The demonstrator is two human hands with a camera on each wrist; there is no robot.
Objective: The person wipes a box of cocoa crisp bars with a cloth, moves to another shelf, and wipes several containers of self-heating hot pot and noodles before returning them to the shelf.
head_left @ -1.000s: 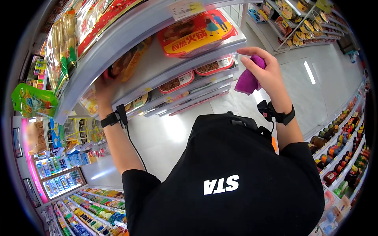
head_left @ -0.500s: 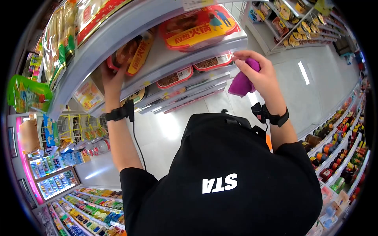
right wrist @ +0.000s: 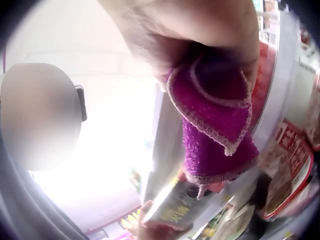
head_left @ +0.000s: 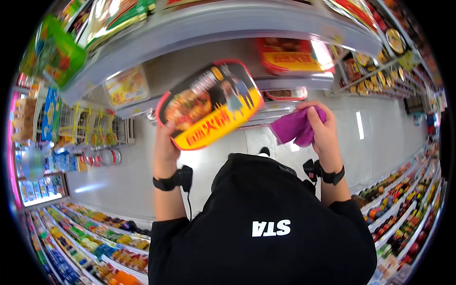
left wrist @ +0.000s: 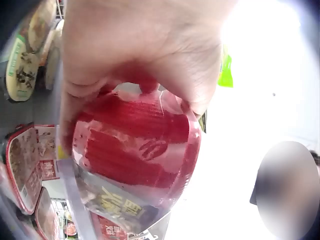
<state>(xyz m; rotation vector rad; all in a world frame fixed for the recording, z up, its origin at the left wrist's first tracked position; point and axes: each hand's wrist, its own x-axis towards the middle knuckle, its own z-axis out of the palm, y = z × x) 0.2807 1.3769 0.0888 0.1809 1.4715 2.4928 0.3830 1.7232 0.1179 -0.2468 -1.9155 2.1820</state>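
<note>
My left hand (head_left: 166,147) grips the left end of a red, black and yellow boxed meal (head_left: 209,104), held up in front of the shelf with its printed top in view. In the left wrist view, the fingers and thumb of my left hand (left wrist: 145,50) wrap round the red plastic underside (left wrist: 135,145) of that package. My right hand (head_left: 325,130) pinches a crumpled purple cloth (head_left: 289,126), to the right of the package and apart from it. The cloth (right wrist: 215,145) hangs down from the right hand (right wrist: 200,25) in the right wrist view.
A similar package (head_left: 294,57) sits on the shelf at the right, and a pale square tub (head_left: 127,86) at the left. The shelf edge (head_left: 228,21) above curves across the view. Product racks stand on both sides, with tiled floor (head_left: 114,175) between.
My left hand has drawn the package off the shelf and brought it toward the body, turning it. The right hand still holds the cloth, now lower in view. The head view has shifted leftward.
</note>
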